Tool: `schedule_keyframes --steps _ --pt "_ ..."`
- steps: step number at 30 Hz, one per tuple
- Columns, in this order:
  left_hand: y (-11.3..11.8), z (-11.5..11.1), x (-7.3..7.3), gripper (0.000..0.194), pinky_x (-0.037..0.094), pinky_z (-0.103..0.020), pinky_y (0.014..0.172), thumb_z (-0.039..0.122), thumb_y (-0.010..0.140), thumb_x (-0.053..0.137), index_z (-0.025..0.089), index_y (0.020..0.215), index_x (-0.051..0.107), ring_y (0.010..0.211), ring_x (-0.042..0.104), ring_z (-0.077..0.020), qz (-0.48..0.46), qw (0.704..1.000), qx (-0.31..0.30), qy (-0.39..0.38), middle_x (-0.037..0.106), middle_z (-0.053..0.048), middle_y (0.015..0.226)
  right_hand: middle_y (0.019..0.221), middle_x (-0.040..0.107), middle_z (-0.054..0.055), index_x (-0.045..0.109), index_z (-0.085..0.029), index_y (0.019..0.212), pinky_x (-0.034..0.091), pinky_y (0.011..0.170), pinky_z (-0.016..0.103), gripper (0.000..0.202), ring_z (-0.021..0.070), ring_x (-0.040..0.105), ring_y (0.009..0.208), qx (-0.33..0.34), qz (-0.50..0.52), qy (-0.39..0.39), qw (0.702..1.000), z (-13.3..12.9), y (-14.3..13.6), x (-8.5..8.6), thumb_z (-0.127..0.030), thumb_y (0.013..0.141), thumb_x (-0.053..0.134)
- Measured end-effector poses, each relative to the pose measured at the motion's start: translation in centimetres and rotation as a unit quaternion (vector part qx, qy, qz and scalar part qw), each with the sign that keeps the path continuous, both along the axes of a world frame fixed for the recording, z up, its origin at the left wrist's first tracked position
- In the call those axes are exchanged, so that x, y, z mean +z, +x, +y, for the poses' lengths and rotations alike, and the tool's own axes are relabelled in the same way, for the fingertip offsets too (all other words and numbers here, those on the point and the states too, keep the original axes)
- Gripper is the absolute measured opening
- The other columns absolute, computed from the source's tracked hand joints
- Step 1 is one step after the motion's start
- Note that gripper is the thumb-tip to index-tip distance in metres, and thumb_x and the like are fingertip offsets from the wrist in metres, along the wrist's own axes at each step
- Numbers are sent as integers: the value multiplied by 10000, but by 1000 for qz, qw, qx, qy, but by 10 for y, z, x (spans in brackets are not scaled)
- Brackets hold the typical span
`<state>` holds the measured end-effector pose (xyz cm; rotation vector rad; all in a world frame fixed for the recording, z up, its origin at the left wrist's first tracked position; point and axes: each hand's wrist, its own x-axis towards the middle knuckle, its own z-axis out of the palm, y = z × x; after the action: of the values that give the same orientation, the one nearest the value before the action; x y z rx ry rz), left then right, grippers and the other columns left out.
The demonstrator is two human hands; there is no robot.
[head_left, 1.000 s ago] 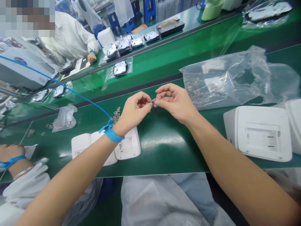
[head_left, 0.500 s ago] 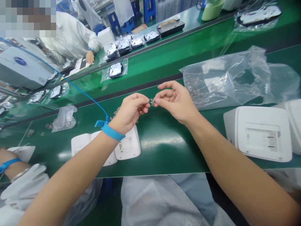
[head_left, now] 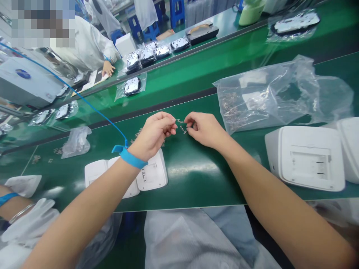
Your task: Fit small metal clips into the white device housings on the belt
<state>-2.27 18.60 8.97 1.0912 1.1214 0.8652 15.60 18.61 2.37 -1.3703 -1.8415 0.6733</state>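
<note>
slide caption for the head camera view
Small silvery metal pieces held between left hand and right hand above a glossy green worktop

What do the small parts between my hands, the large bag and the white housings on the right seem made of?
Small parts: probably metal, silvery, judging by their bright glints.
Large bag: likely thin plastic film, clear and glossy; it creases and shows its contents.
White housings: seemingly moulded plastic, smooth with rounded corners, though painted metal remains possible.
</note>
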Motion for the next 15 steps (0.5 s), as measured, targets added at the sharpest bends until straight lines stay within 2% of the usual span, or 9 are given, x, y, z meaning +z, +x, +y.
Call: schedule_keyframes --steps 2,5,7,9,13,15 --pt "1 -1 1 94 436 -210 576 175 728 688 160 739 596 587 575 -92 -1 1000 -4 0 624 -4 670 1004 660 82 656 -174 904 475 744 360 236 186 610 779 4 15 17 1000 -1 -2 1 -63 712 576" --pt "3 -4 2 90 440 -213 582 177 730 684 154 735 597 587 578 -92 -9 1000 -7 3 628 -7 672 1084 667 74 646 -194 1005 520 803 363 243 189 647 872 51 194 -32 979 -4 -6 5 -128 778 591" --pt "3 -6 3 91 445 -213 590 174 731 684 153 731 595 589 581 -89 -18 1000 -9 5 627 -4 674 1038 690 55 633 -207 1036 538 859 370 229 193 665 930 96 302 -78 945 -6 -9 7 -216 809 661" --pt "3 -8 5 96 445 -213 594 175 734 686 156 731 592 595 583 -87 -23 1000 -9 7 629 -2 678 969 699 43 647 -208 1004 547 859 366 253 192 669 920 115 351 -98 924 -7 -11 8 -300 789 746" --pt "1 -10 8 105 442 -212 593 181 738 695 162 751 593 607 583 -87 -25 1000 -3 1 638 -4 690 858 693 28 679 -195 862 554 760 332 263 167 653 804 101 384 -97 913 -6 -11 7 -378 739 823" --pt "0 -10 8 109 442 -212 592 183 738 701 163 756 596 606 579 -86 -26 1000 -1 3 642 -5 690 847 686 19 682 -193 855 555 727 313 308 152 645 772 83 417 -93 901 -6 -10 8 -373 687 867"
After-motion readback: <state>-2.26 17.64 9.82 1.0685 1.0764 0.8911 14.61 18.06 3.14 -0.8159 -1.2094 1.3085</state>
